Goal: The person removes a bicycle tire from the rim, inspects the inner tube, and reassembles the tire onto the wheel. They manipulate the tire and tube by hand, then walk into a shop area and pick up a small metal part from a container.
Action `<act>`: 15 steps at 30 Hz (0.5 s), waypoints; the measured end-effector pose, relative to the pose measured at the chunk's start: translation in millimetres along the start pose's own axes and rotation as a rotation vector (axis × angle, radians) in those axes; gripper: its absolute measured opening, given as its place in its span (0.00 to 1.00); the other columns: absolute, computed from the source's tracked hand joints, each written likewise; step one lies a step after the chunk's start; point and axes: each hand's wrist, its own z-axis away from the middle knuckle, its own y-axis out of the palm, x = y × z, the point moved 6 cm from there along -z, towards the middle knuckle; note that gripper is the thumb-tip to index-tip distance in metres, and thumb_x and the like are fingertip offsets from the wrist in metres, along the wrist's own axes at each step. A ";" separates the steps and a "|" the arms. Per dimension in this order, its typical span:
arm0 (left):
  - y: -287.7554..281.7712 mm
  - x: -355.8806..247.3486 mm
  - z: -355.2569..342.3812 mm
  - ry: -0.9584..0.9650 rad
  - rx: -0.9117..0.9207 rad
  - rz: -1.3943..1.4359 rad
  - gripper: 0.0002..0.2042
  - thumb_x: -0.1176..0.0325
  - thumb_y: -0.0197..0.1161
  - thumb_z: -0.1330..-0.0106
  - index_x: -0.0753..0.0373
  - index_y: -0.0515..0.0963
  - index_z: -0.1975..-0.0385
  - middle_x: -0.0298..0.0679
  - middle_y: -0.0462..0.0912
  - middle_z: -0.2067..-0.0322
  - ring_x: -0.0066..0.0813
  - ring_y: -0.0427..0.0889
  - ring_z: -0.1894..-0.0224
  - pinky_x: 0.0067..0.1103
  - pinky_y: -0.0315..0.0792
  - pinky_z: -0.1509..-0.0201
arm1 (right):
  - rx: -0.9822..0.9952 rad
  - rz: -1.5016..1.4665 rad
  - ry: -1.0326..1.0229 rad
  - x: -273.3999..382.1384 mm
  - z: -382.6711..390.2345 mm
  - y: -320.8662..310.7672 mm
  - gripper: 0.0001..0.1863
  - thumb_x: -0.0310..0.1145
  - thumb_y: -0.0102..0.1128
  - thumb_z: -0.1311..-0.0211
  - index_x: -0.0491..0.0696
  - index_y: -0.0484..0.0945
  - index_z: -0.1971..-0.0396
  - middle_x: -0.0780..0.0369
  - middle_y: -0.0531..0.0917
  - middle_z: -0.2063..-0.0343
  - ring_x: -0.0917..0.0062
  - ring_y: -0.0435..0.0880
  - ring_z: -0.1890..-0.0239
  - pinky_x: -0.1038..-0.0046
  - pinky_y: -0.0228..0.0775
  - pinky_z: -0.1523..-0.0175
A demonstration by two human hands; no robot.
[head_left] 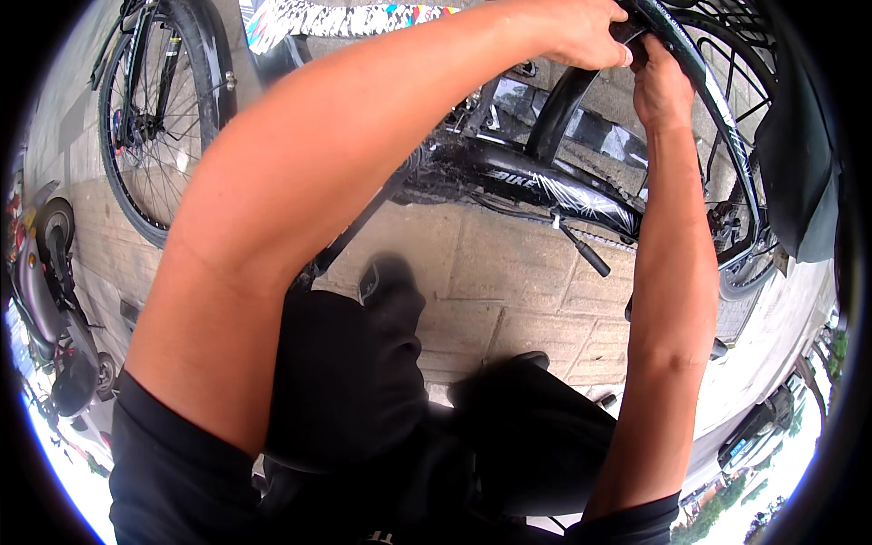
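Observation:
My left hand (pixel 595 36) reaches across the top right and grips a black part (pixel 625 29) where the bicycle's tubes meet. Just below it, my right hand (pixel 661 82) has its fingers curled up around the same part, partly hiding it. The black bicycle frame (pixel 509 173) has white streaked graphics, with a chain (pixel 609 241) along its lower edge and a short black bar with a rounded end (pixel 590 257) sticking out below. The rear wheel (pixel 749 277) is at the right, partly behind a dark cover (pixel 799 182).
Another bicycle wheel (pixel 136 118) stands upper left, beside a multicoloured patterned object (pixel 345 20). A parked scooter (pixel 54 291) is at the far left. My legs (pixel 354 363) are bent over the tiled pavement (pixel 490 282). A dark vehicle (pixel 754 427) shows at lower right.

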 end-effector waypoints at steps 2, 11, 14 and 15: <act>1.7 5.1 -0.6 -0.002 -0.006 0.008 0.14 0.58 0.65 0.40 0.63 0.84 0.62 0.49 0.89 0.64 0.46 0.87 0.55 0.37 0.79 0.51 | 0.000 0.043 0.018 2.1 1.0 5.2 0.15 0.28 0.58 0.28 0.39 0.79 0.46 0.57 0.85 0.51 0.71 0.86 0.52 0.70 0.78 0.44; -3.7 2.3 6.1 -0.086 -0.005 0.081 0.14 0.60 0.68 0.44 0.61 0.86 0.62 0.47 0.89 0.65 0.43 0.88 0.59 0.35 0.80 0.54 | 0.056 0.003 -0.051 -6.1 -8.6 -2.2 0.12 0.28 0.56 0.27 0.42 0.80 0.48 0.58 0.86 0.55 0.71 0.86 0.55 0.67 0.77 0.46; 0.2 6.4 1.9 -0.070 -0.020 0.051 0.14 0.60 0.68 0.44 0.60 0.86 0.62 0.47 0.89 0.64 0.42 0.88 0.60 0.34 0.80 0.54 | 0.071 -0.004 -0.026 -7.5 -5.2 0.3 0.11 0.27 0.55 0.27 0.43 0.80 0.49 0.59 0.86 0.57 0.71 0.86 0.57 0.67 0.77 0.49; -1.6 8.5 3.4 -0.072 -0.016 0.054 0.14 0.60 0.69 0.44 0.60 0.86 0.62 0.47 0.89 0.64 0.42 0.88 0.60 0.34 0.80 0.54 | 0.062 0.039 -0.022 -7.6 -4.7 0.5 0.11 0.27 0.55 0.27 0.43 0.80 0.50 0.60 0.86 0.58 0.71 0.86 0.58 0.68 0.77 0.50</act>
